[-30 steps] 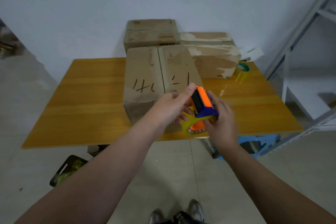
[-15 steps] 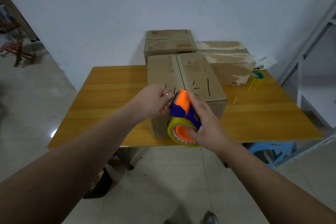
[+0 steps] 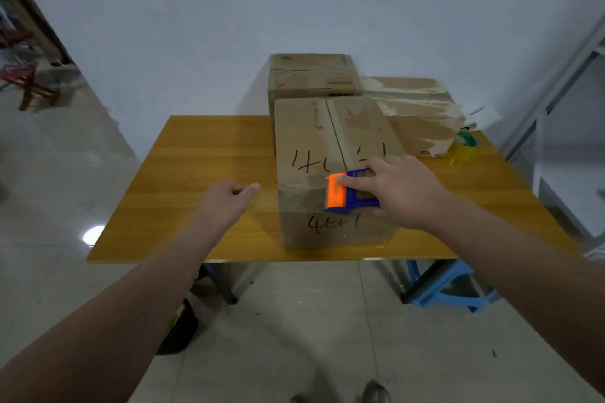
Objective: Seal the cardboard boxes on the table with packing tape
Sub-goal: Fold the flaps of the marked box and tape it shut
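head view: the front cardboard box [image 3: 330,154] stands at the near side of the table [image 3: 196,173]. its long axis points away from the person toward the wall, and the centre seam [image 3: 337,137] between its top flaps runs the same way. the right hand [image 3: 397,191] grips the orange-and-blue tape dispenser [image 3: 347,193], fingers curled over its blue frame, and holds it against the box's near top edge, at the seam's near end. the orange part hangs over onto the front face. the seam therefore lies straight ahead of that hand, away from the body, and i judge the coming pull should follow it to the far edge. the left hand [image 3: 229,199] hovers over the table just left of the box, loosely curled, holding nothing and clear of the cardboard. it looks like the nearer hand for steadying the left flap.
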The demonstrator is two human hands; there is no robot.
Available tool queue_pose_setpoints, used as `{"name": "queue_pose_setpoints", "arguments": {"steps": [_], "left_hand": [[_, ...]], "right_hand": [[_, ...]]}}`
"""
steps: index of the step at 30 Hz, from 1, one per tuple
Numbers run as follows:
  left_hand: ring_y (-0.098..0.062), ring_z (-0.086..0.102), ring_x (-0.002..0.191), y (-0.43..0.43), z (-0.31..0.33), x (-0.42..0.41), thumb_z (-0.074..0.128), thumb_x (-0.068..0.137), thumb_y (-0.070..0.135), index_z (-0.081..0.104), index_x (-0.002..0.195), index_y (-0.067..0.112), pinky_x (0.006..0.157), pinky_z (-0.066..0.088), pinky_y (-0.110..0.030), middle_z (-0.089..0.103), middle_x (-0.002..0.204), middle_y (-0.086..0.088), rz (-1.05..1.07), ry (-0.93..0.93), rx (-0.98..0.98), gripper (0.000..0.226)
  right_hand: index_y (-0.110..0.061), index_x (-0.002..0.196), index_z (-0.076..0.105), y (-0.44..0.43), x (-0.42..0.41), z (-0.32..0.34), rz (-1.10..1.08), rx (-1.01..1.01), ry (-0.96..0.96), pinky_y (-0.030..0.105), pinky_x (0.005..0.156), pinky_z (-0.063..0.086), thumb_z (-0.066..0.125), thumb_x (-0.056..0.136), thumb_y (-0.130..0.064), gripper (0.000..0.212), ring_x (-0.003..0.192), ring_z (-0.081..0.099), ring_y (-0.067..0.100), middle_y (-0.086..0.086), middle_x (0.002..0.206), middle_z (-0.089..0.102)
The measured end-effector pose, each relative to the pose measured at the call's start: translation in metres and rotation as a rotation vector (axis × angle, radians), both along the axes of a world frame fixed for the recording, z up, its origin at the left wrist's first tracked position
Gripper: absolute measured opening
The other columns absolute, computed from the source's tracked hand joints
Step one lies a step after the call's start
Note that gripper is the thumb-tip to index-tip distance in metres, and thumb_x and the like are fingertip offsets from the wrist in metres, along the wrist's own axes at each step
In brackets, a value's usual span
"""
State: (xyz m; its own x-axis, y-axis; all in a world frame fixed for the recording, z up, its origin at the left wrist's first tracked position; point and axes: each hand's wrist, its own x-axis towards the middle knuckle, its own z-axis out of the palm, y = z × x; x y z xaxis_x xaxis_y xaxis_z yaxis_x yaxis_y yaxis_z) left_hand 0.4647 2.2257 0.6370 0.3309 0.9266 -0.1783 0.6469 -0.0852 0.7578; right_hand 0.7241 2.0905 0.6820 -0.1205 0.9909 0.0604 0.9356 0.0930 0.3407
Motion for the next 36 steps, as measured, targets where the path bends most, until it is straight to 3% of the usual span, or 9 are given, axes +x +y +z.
{"name": "queue_pose_setpoints", "arguments": {"steps": [2,6,14,22,25,30,33,36], "left_hand": [[-0.022,0.026,0.058,0.003,-0.009,0.001,0.056,0.089,0.051,0.028,0.067,0.017,0.058,0.026,-0.040,0.026,0.063,-0.004,0.069,0.032,0.089,0.049],[-0.020,0.028,0.054,0.007,-0.020,0.002,0.059,0.085,0.054,0.033,0.069,0.016,0.051,0.025,-0.035,0.029,0.061,-0.002,0.152,0.081,0.172,0.049],[-0.018,0.036,0.053,0.014,-0.022,0.013,0.059,0.086,0.053,0.037,0.069,0.019,0.049,0.027,-0.031,0.038,0.060,-0.001,0.185,0.108,0.141,0.044],[-0.018,0.032,0.052,0.022,-0.033,0.018,0.061,0.086,0.050,0.032,0.064,0.019,0.051,0.027,-0.030,0.034,0.057,0.000,0.147,0.094,0.085,0.048],[-0.022,0.033,0.055,0.024,-0.041,0.024,0.061,0.086,0.049,0.033,0.063,0.016,0.055,0.024,-0.029,0.037,0.061,-0.003,0.121,0.102,0.038,0.048],[-0.018,0.016,0.049,0.024,-0.049,0.037,0.055,0.089,0.052,0.025,0.057,0.018,0.055,0.013,-0.030,0.017,0.053,0.000,0.089,0.095,-0.189,0.055],[-0.020,0.026,0.056,0.022,-0.053,0.041,0.048,0.087,0.061,0.048,0.065,0.008,0.056,0.022,-0.031,0.031,0.058,-0.004,0.121,0.092,-0.372,0.057],[-0.018,0.029,0.056,0.023,-0.053,0.045,0.045,0.088,0.061,0.053,0.072,0.005,0.054,0.025,-0.029,0.042,0.058,-0.004,0.140,0.080,-0.452,0.059]], "right_hand": [[-0.045,0.146,0.016,0.012,-0.008,0.007,0.003,-0.017,-0.030,0.038,0.086,0.039,0.047,0.089,-0.059,0.066,0.109,0.050,0.027,0.006,0.125,0.049],[-0.042,0.147,0.016,0.025,-0.022,0.014,0.002,-0.035,-0.116,0.040,0.089,0.038,0.045,0.094,-0.054,0.061,0.110,0.048,0.028,0.007,0.124,0.048],[-0.040,0.146,0.022,0.041,-0.027,0.019,-0.036,-0.124,-0.161,0.041,0.089,0.037,0.050,0.094,-0.047,0.060,0.109,0.049,0.028,0.007,0.124,0.049],[-0.043,0.141,0.029,0.052,-0.025,0.022,-0.065,-0.208,-0.116,0.041,0.089,0.038,0.055,0.092,-0.042,0.055,0.108,0.048,0.028,0.006,0.121,0.050],[-0.044,0.138,0.034,0.055,-0.027,0.023,-0.078,-0.219,-0.100,0.042,0.088,0.036,0.053,0.093,-0.040,0.049,0.106,0.048,0.028,0.006,0.118,0.050],[-0.043,0.136,0.036,0.056,-0.030,0.024,-0.091,-0.231,-0.099,0.043,0.089,0.036,0.055,0.092,-0.039,0.047,0.106,0.049,0.029,0.006,0.118,0.050],[-0.042,0.135,0.038,0.056,-0.031,0.025,-0.105,-0.242,-0.086,0.043,0.087,0.037,0.055,0.092,-0.038,0.046,0.105,0.049,0.029,0.006,0.117,0.050],[-0.043,0.132,0.041,0.058,-0.033,0.026,-0.129,-0.251,-0.068,0.043,0.086,0.037,0.055,0.092,-0.037,0.043,0.103,0.049,0.029,0.006,0.114,0.050]]}}
